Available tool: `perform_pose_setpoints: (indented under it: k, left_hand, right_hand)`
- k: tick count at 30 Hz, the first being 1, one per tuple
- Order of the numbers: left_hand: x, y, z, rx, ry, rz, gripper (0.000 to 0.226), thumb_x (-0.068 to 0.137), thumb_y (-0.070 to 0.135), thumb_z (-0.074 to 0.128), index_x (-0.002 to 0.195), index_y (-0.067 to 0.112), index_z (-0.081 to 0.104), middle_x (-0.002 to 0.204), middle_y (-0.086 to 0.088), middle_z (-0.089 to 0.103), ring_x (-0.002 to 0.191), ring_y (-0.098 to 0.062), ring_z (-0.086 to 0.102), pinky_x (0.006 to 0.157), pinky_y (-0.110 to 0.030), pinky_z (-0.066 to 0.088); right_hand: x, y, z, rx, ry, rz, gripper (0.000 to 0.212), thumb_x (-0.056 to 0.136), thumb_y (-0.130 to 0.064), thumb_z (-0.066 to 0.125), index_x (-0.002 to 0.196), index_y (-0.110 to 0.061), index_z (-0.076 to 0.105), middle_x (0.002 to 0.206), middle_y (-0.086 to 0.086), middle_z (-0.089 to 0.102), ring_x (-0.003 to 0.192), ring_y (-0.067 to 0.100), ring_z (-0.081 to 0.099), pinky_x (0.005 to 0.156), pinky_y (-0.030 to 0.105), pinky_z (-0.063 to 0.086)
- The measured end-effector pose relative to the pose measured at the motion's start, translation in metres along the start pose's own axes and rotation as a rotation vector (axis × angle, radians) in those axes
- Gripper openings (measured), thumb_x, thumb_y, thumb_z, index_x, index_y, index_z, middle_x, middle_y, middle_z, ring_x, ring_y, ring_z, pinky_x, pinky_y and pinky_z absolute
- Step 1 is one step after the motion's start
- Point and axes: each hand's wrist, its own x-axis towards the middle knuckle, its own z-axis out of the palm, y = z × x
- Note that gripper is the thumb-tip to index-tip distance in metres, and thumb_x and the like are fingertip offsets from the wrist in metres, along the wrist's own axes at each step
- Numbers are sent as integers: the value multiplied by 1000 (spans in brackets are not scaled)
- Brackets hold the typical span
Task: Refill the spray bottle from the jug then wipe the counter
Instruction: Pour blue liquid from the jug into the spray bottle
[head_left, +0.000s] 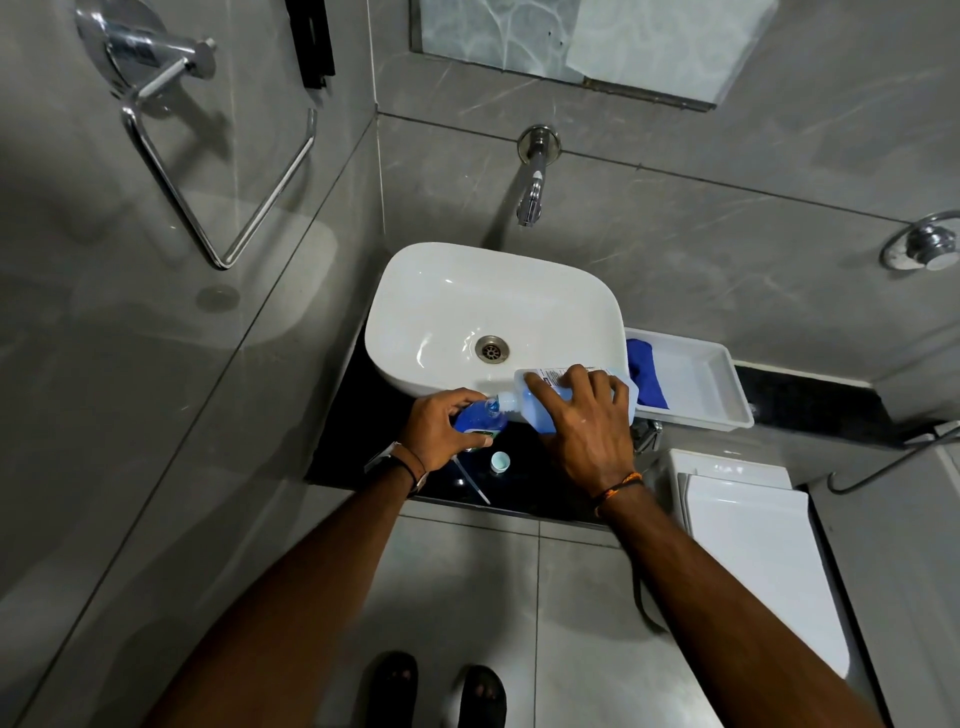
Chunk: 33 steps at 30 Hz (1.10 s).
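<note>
My right hand (584, 423) grips a translucent jug (540, 400) of blue liquid, tipped on its side with its neck pointing left. The neck meets the open mouth of a blue spray bottle (480, 418) that stands on the black counter (343, 447), held steady by my left hand (441, 428). A small pale cap (500, 461) lies on the counter in front of the bottle. Beside it lies a thin tube (472, 480), apparently the sprayer's dip tube. A blue cloth (644, 376) rests in a white tray (727, 384) to the right.
A white basin (415, 312) sits on the counter behind the bottle, under a wall tap (532, 197). A toilet cistern and lid (753, 545) stand at lower right. A chrome towel ring (223, 171) hangs on the left wall. Grey tiled walls close in on both sides.
</note>
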Motion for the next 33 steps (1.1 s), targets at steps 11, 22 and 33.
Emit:
perform_pose_setpoints:
  k: [11, 22, 33]
  left_hand:
    - [4, 2, -1, -19, -9, 1, 57, 62, 19, 93, 113, 13, 69, 107, -3, 75, 97, -13, 71, 87, -27, 61]
    - [3, 0, -1, -18, -17, -8, 58, 62, 19, 93, 114, 14, 69, 107, -2, 75, 96, -12, 70, 84, -19, 59]
    - [3, 0, -2, -9, -9, -6, 57, 62, 21, 93, 113, 14, 69, 105, 1, 75, 92, -4, 69, 80, -12, 56]
  right_hand:
    - [4, 3, -3, -2, -4, -7, 75, 69, -35, 90, 137, -30, 57, 110, 11, 60, 98, 35, 58, 90, 51, 46]
    - [4, 1, -6, 2, -14, -13, 73, 70, -28, 89, 137, -28, 61, 111, 13, 61, 99, 36, 59, 90, 52, 47]
    - [4, 1, -2, -1, 27, -28, 74, 68, -26, 89, 136, -29, 60, 110, 12, 60, 98, 35, 58, 90, 51, 45]
